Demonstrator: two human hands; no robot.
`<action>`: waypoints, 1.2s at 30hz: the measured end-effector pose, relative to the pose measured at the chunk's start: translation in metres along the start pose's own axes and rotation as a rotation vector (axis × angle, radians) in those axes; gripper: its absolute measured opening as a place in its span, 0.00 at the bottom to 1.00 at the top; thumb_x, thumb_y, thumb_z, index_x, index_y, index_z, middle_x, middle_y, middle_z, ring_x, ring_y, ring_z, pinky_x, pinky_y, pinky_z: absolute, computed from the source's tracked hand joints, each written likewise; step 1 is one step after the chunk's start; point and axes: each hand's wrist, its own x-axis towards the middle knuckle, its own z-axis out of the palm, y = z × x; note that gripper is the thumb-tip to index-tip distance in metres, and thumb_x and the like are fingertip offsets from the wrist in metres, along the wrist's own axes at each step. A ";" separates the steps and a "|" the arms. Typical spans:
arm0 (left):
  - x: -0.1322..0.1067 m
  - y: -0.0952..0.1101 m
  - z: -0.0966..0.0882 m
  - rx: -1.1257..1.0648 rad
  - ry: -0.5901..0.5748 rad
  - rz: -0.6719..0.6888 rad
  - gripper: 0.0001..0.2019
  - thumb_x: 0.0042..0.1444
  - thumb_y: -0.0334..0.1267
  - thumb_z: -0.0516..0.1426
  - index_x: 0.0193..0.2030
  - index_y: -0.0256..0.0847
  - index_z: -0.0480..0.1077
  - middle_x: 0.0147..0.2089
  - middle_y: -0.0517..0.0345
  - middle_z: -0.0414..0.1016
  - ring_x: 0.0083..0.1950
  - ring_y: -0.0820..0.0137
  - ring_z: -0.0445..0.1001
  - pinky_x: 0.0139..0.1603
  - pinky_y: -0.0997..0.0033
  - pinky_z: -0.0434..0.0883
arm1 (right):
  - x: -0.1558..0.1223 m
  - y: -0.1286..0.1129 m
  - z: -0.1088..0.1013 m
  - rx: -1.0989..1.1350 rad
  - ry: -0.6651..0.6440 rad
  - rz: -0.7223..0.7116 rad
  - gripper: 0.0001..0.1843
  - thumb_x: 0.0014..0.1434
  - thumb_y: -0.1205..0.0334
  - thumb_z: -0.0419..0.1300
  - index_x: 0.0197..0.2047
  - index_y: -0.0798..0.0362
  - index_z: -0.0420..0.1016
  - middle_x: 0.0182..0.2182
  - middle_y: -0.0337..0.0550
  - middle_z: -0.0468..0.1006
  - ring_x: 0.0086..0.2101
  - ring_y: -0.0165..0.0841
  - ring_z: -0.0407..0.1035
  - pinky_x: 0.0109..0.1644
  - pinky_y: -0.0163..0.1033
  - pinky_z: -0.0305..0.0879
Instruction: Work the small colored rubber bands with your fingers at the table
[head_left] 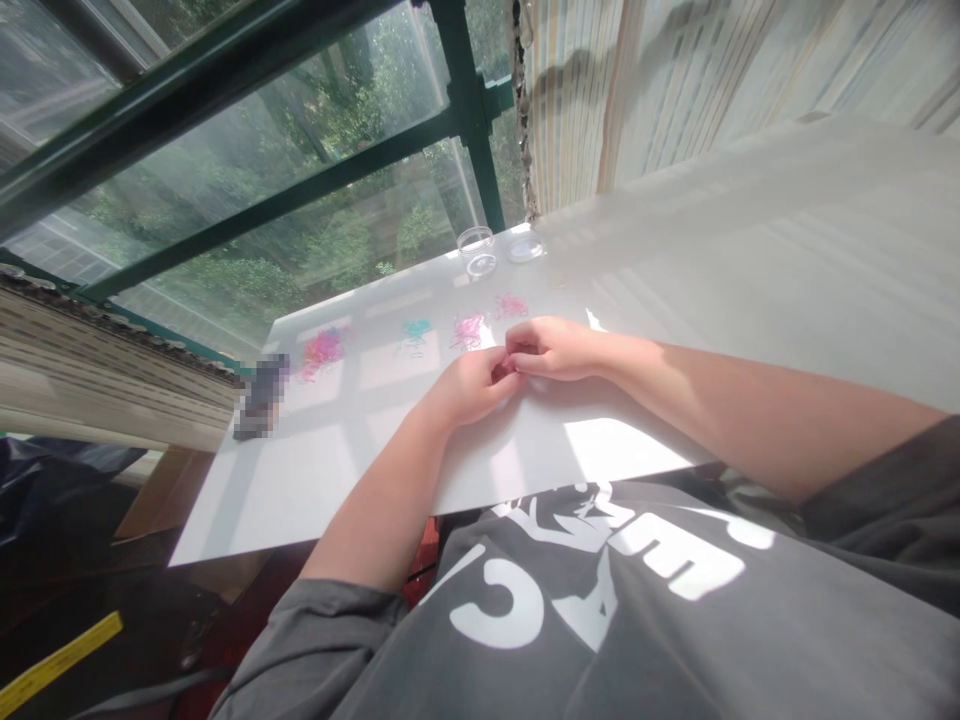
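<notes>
Curling nearly closed, left hand [472,385] and right hand [556,348] meet nearside of the clear jar [478,255]; cannot tell if gripping anything.

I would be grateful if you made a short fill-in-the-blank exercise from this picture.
The left hand is close to the ____ hand.
The small pile between the multicoloured pile and the pink piles is ____.
The window frame beyond the clear container is ____.
The lettering on the grey shirt is ____.
Missing words: right; teal; green; white.
</notes>
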 end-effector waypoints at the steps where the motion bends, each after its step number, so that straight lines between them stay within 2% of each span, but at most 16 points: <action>1: 0.000 0.000 0.000 0.000 0.000 0.002 0.10 0.54 0.43 0.51 0.28 0.39 0.62 0.25 0.61 0.66 0.27 0.74 0.62 0.28 0.74 0.58 | 0.000 0.000 0.000 0.001 0.001 0.001 0.06 0.52 0.60 0.53 0.29 0.53 0.68 0.24 0.38 0.70 0.26 0.28 0.59 0.29 0.34 0.49; 11: 0.000 0.002 -0.001 0.000 -0.001 0.026 0.10 0.54 0.43 0.50 0.28 0.38 0.62 0.25 0.61 0.65 0.27 0.74 0.61 0.28 0.75 0.58 | 0.001 0.001 0.001 -0.008 0.006 0.018 0.06 0.52 0.61 0.54 0.30 0.52 0.69 0.26 0.39 0.71 0.27 0.29 0.60 0.31 0.35 0.50; 36: 0.000 0.000 0.001 -0.033 0.015 -0.003 0.11 0.54 0.43 0.51 0.26 0.39 0.60 0.24 0.63 0.65 0.26 0.75 0.61 0.27 0.74 0.58 | 0.000 -0.002 0.002 -0.019 0.013 0.011 0.06 0.52 0.61 0.52 0.29 0.53 0.67 0.24 0.37 0.68 0.26 0.28 0.59 0.30 0.34 0.51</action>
